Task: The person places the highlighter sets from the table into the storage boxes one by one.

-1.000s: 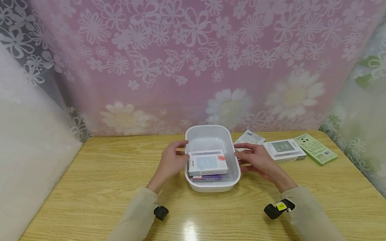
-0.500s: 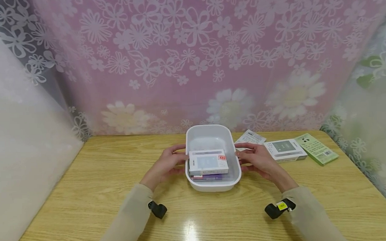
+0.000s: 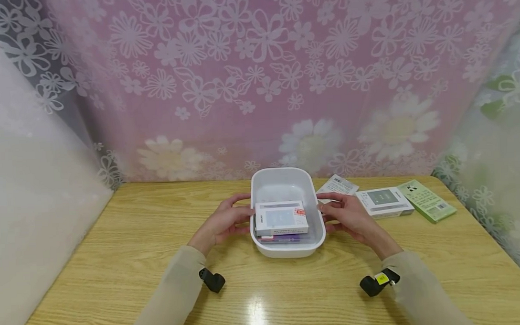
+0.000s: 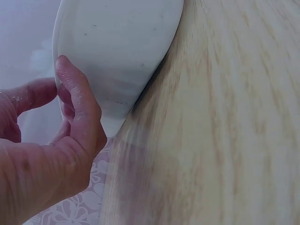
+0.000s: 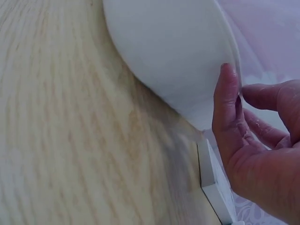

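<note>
A white plastic basin (image 3: 289, 253) sits on the table between both hands. Inside it lies a white box (image 3: 281, 219) with a pale blue panel and a red label, on top of a flat purple item (image 3: 288, 238) that is mostly covered. My left hand (image 3: 222, 222) pinches the basin's left rim; in the left wrist view the thumb is at the edge and bent fingers (image 4: 82, 110) lie along the outer wall. On the opposite side my right hand (image 3: 348, 216) holds the right rim, its thumb at the edge and its fingers (image 5: 227, 103) against the outer wall.
Right of the basin lie a white printed packet (image 3: 338, 185), a white box with a green panel (image 3: 385, 202) and a green packet (image 3: 426, 200). A floral curtain (image 3: 257, 86) hangs behind the wooden table (image 3: 150, 233). Pale sheets hang at both sides.
My left hand has shifted slightly left and down along the basin's rim over the last second. The right hand and the basin stay nearly in place.
</note>
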`<act>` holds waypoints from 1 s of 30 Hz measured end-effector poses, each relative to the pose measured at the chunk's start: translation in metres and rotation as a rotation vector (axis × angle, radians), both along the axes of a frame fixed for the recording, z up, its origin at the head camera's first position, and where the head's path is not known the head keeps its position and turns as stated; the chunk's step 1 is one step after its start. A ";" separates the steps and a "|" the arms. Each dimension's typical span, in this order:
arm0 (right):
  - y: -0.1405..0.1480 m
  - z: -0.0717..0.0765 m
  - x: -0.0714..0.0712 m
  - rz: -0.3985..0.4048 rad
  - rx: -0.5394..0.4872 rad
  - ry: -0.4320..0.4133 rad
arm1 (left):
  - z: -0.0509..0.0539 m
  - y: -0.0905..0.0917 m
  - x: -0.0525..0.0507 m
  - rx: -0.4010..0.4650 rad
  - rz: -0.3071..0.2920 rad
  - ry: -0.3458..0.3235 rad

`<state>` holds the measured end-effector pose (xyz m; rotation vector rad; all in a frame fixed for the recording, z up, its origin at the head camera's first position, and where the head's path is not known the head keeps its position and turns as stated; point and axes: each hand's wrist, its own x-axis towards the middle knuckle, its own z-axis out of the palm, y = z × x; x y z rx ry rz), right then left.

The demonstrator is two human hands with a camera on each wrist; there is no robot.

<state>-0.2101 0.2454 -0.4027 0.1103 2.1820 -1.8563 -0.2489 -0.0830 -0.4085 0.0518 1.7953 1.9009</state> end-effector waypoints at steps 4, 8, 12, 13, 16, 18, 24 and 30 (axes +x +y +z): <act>0.000 -0.002 0.000 0.014 0.060 0.030 | 0.001 0.000 0.000 -0.004 0.000 0.001; 0.001 -0.002 0.000 0.038 0.133 0.105 | 0.001 0.000 0.001 -0.004 -0.002 0.002; 0.002 -0.001 0.000 0.079 0.213 0.205 | 0.002 0.000 0.000 -0.003 -0.002 0.003; 0.002 -0.001 0.000 0.089 0.232 0.226 | 0.002 0.000 0.000 -0.004 -0.001 0.002; 0.003 0.000 0.000 0.115 0.331 0.308 | 0.001 0.001 0.000 -0.005 0.002 0.000; 0.003 0.001 0.000 0.119 0.439 0.376 | 0.001 0.002 0.001 -0.009 0.005 -0.002; 0.008 -0.003 -0.001 0.104 0.689 0.579 | 0.004 0.004 0.002 -0.036 0.010 0.004; 0.011 -0.006 -0.001 0.125 0.744 0.734 | 0.004 0.002 0.003 -0.042 0.020 0.006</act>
